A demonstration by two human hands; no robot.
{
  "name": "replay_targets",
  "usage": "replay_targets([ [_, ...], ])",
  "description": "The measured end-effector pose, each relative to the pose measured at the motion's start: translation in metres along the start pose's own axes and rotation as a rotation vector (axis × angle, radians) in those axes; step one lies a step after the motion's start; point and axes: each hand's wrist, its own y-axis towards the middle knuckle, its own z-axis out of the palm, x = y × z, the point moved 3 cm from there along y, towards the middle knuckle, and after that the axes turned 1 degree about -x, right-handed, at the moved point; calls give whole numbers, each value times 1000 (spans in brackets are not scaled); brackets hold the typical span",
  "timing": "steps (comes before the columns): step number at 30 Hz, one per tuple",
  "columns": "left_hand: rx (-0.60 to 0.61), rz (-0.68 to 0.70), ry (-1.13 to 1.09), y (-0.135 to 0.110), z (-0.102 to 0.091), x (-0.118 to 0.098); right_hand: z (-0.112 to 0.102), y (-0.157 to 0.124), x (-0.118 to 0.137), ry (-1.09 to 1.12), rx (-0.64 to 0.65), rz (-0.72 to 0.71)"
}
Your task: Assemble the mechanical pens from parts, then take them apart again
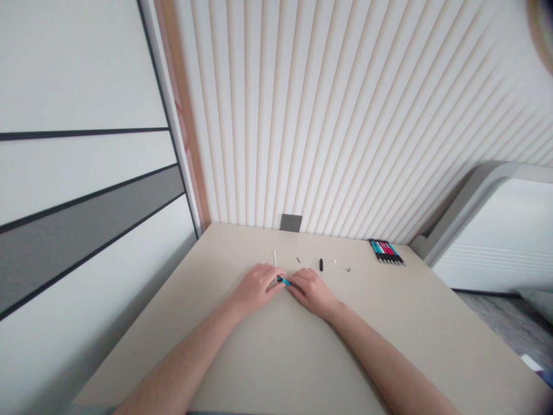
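Observation:
Between my two hands is a blue pen barrel [286,282] with a black end, held just above or on the table. The fingers of my left hand [258,288] close on its black end. My right hand [311,291] pinches the blue end, and its fingers cover part of it. Beyond the hands, small pen parts lie spread out: a thin white refill [275,258], a small spring [298,260], a black grip [321,265], a tiny white piece [334,261] and a small metallic tip [348,270].
A row of several pens [386,252] in blue, red and black lies at the table's back right. The beige table [268,357] meets a ribbed wall with a dark socket [291,222]. A white cabinet [86,276] stands left, and a grey-edged headboard [488,230] right.

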Motion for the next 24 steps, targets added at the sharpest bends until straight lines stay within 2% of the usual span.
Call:
replay_targets([
  [6, -71, -15, -16, -3, 2, 4, -1, 2, 9, 3, 44, -64],
  [11, -50, -5, -28, -1, 1, 4, -4, 1, -2, -62, -77, 105],
  [15, -34, -17, -27, -1, 1, 4, 2, -3, -16, -125, -71, 244],
  [18, -44, -16, -27, -1, 1, 5, 7, -4, -21, -131, -29, 267],
  [24, -76, -3, -20, -2, 4, 8, 4, -4, -18, -94, -55, 270],
])
